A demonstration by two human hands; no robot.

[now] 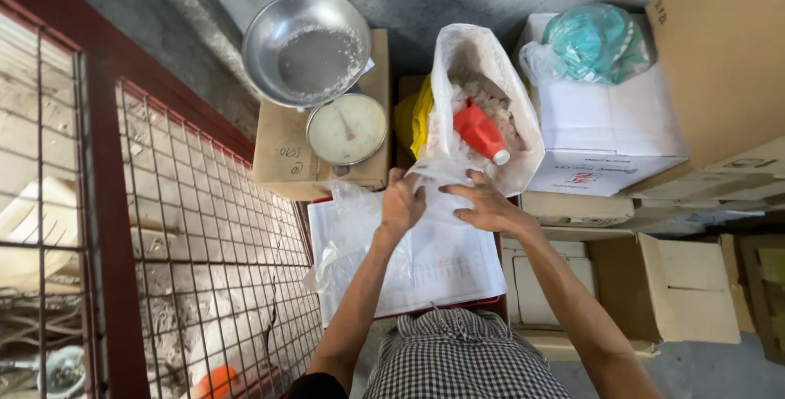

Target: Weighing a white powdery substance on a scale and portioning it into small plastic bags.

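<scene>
Both hands (446,203) pinch a clear bag (437,172) — white sack (478,80), scale (347,129) beyond.

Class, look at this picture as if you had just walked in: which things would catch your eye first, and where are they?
First, the red scoop lying in the open white sack of pale lumps at top centre. Just left of it, a shiny metal pan sits on a dial scale atop a cardboard box. Below, the left hand and right hand handle a clear plastic bag at the sack's mouth.
</scene>
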